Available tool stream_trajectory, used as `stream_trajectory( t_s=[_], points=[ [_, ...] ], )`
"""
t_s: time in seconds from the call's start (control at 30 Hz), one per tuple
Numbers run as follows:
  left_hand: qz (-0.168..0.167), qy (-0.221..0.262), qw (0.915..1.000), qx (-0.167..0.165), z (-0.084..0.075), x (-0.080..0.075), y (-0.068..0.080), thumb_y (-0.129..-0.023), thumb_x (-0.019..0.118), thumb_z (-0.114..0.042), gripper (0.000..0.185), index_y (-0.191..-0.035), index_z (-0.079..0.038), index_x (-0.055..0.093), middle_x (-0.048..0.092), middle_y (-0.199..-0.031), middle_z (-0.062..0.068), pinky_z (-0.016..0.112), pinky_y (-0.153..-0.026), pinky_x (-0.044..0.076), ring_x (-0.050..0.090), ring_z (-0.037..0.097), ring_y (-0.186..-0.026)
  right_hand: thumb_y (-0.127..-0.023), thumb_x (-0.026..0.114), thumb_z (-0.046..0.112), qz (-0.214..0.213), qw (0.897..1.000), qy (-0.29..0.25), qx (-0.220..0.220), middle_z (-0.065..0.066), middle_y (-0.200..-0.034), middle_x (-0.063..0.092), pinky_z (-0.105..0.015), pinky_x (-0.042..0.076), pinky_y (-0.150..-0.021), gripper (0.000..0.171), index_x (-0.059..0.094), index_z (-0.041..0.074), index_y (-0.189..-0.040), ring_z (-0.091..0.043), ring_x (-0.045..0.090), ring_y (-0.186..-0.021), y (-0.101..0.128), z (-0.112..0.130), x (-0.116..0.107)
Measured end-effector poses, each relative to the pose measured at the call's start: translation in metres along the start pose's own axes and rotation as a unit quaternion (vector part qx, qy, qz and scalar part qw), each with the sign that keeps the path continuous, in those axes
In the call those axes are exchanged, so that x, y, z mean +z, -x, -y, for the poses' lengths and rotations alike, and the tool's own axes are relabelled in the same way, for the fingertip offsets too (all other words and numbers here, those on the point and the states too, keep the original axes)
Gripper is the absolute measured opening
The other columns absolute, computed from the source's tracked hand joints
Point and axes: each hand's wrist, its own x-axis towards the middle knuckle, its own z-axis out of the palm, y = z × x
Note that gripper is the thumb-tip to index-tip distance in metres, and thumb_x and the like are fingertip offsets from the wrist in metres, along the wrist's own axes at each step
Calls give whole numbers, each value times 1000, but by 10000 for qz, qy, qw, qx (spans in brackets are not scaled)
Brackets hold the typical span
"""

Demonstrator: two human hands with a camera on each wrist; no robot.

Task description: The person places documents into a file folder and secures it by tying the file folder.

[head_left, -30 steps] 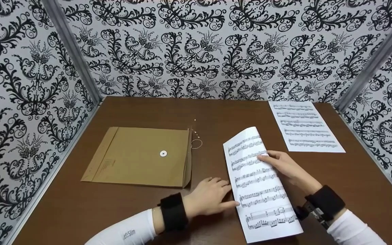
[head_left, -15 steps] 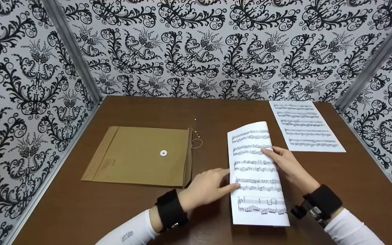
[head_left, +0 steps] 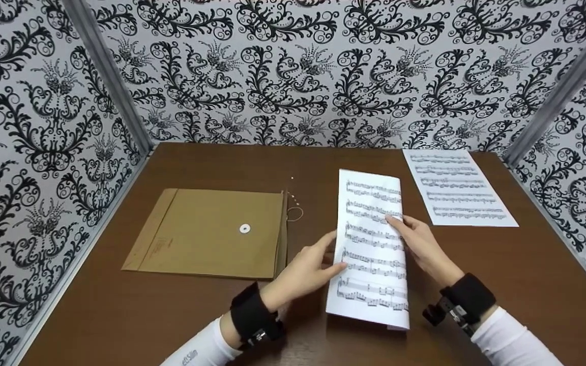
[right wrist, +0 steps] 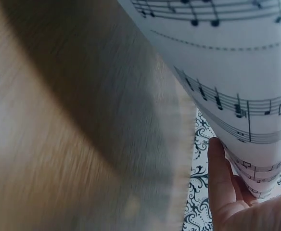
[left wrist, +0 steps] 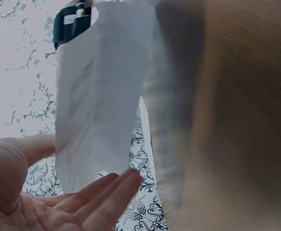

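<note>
A sheet of music (head_left: 372,254) is held bowed above the brown table (head_left: 272,162), between both hands. My right hand (head_left: 410,234) pinches its right side, thumb on the printed face and fingers behind it. My left hand (head_left: 323,259) touches the sheet's left edge with straight fingers. In the left wrist view my left hand (left wrist: 58,202) shows an open palm under the blank back of the sheet (left wrist: 97,96). The right wrist view has the curved printed sheet (right wrist: 236,72) above my right hand (right wrist: 232,202).
A brown paper envelope (head_left: 211,234) with a white button and a loose string (head_left: 294,213) lies flat at the left. A second sheet of music (head_left: 458,188) lies flat at the far right. Patterned walls close in the table on three sides.
The sheet has been lifted and carried away from me and slightly left, and it now stands narrower and more bowed. Both hands moved forward with it; the left came up against its left edge.
</note>
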Motion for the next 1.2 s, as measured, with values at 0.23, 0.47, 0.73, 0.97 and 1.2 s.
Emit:
stream_trajectory(
  t_s=[0.23,0.47,0.73,0.97,1.2],
  points=[
    [-240,466,9979,370,3,-4,-2,-99,59,2,63,-157,-3,34,67,-133,27,23,-83,62,71,35,-118,-104,52,50,20,9994,-307,181,11,-94,71,-23,57,-74,73,36,0,-153,-6,70,-82,-5,3,10],
    [-159,1193,9924,267,-3,-20,-2,-100,52,7,60,-157,-3,35,67,-128,30,26,-73,62,74,41,-100,-104,50,53,219,9960,-775,378,8,-97,70,-26,60,-76,73,35,-1,-151,-8,72,-83,-9,3,16],
    [45,1711,9848,278,-11,-41,3,-101,50,5,57,-156,-1,34,66,-126,34,33,-70,65,74,47,-88,-102,42,65,275,9955,-726,551,-1,-119,69,-31,60,-84,84,28,5,-159,-13,73,-96,-13,5,18],
    [180,2054,9784,129,-11,-59,5,-102,50,3,59,-158,-3,32,66,-127,35,40,-73,65,78,31,-88,-103,41,61,541,9898,-1088,746,2,-117,67,-31,59,-84,65,39,10,-143,-16,72,-96,-20,5,12],
    [283,2367,9708,-271,1,-77,4,-102,50,2,61,-159,-6,29,66,-125,34,37,-74,65,76,13,-84,-104,52,48,502,9854,-1502,623,10,-104,71,-27,60,-81,56,42,11,-145,-10,73,-89,-28,9,-1]
  ],
)
